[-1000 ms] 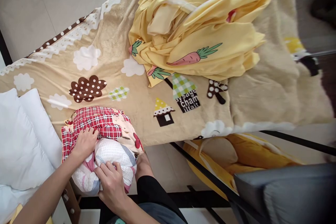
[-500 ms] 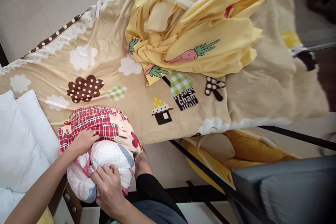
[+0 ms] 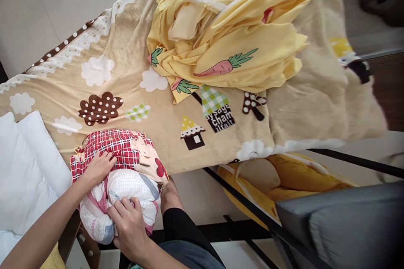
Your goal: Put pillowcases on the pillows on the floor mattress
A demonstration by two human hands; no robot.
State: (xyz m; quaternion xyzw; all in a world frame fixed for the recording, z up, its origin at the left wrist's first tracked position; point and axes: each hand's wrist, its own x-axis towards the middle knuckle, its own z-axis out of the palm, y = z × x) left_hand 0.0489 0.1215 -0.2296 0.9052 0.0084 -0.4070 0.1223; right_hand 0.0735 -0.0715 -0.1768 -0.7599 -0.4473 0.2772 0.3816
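A red plaid cushion cover (image 3: 105, 141) with a pale printed panel lies at the near edge of the bed. Out of it bulges a bundled white patchwork quilt (image 3: 131, 183) with pink and blue patches. My left hand (image 3: 100, 166) grips the rim of the cover, its fingers bent over the plaid cloth and its thumb hidden. Below it, my right hand (image 3: 128, 220) is closed on the quilt with curled fingers, pressed into the folds near my lap. How much quilt lies inside the cover is hidden.
A beige printed blanket (image 3: 164, 134) covers the bed. A crumpled yellow carrot-print sheet (image 3: 243, 56) lies on its far side. White pillows (image 3: 25, 172) are at left. To the right are a black metal bar (image 3: 246, 201), a yellow bag (image 3: 284, 172) and a grey padded item (image 3: 344, 222).
The view has shifted slightly, so the bed and sheet appear a little further left. Both hands keep their places on the cover and quilt.
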